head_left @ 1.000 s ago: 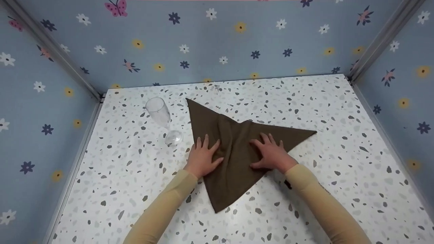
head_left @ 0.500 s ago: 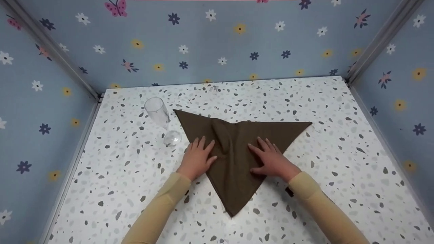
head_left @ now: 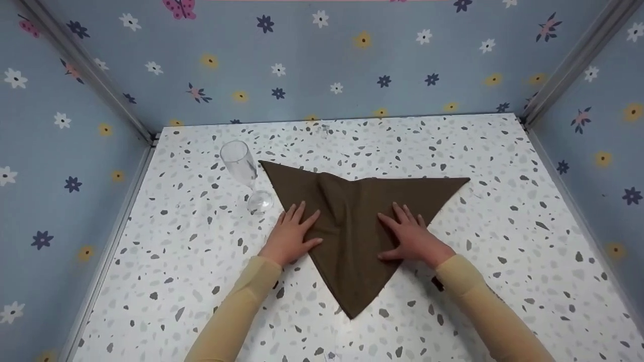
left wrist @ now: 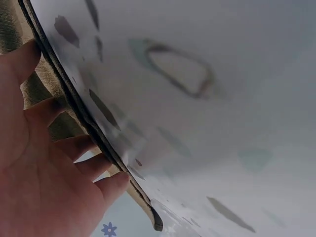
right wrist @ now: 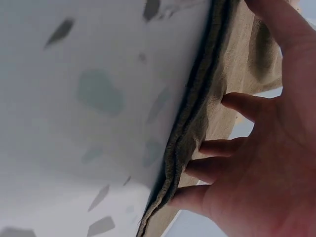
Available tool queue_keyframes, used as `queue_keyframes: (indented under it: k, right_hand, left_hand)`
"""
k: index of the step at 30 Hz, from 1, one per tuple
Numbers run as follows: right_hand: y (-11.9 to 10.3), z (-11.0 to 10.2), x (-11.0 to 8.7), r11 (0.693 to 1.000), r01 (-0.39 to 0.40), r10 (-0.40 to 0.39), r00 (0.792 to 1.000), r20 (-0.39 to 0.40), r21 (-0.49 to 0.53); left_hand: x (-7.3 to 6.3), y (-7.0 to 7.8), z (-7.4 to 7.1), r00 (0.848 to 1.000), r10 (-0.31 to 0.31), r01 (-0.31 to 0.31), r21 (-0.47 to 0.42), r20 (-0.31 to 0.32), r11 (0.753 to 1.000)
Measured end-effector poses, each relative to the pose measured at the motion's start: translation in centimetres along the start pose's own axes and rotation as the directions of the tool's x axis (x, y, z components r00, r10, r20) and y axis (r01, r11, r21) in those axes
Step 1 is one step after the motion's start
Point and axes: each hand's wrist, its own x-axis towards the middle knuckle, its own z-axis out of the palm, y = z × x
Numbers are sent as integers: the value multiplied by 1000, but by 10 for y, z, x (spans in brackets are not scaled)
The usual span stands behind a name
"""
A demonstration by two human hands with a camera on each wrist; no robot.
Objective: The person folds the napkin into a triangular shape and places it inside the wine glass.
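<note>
A brown cloth napkin (head_left: 370, 226), folded into a triangle, lies on the speckled table with one corner toward the person and a raised wrinkle down its middle. My left hand (head_left: 289, 236) rests with spread fingers on its left edge. On the right edge, my right hand (head_left: 415, 241) lies the same way, fingertips on the fabric. Both wrist views show the layered edge of the napkin (left wrist: 74, 98) under the fingertips (right wrist: 237, 103). To the left of the napkin, a clear stemmed glass (head_left: 240, 163) lies on or stands over the table near its left corner.
The white table (head_left: 176, 241) has grey and dark specks. Blue panels (head_left: 302, 60) with flowers and butterflies close it in at the back, left and right, with metal posts (head_left: 568, 65) at the corners.
The napkin has turned so its near corner swung right and its left corner came nearer the person. Its wrinkle has flattened somewhat. Both hands have stayed on it.
</note>
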Motion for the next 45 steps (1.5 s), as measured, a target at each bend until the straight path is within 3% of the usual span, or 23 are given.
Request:
queue_keyframes:
  k: [8,23,29,36,45]
  right_hand:
    - [18,-9,4,999,48,-47,999,-13,17]
    - [43,-24,13,999,33,-33,999,8,35]
    - [54,-30,17,999,30,-30,1000,-1,35]
    - [62,-34,20,999,20,-20,1000,-11,42]
    - [68,-39,20,997,-4,5,1000,-11,76]
  left_hand:
    - [-1,5,2,999,-28,28,0,-26,1000]
    - [-1,12,2,994,-105,105,6,-14,994]
    - [3,16,3,989,-141,142,34,-41,989]
    - [9,15,1,983,-183,183,50,-14,982]
    - [18,14,-6,985,-169,168,18,30,986]
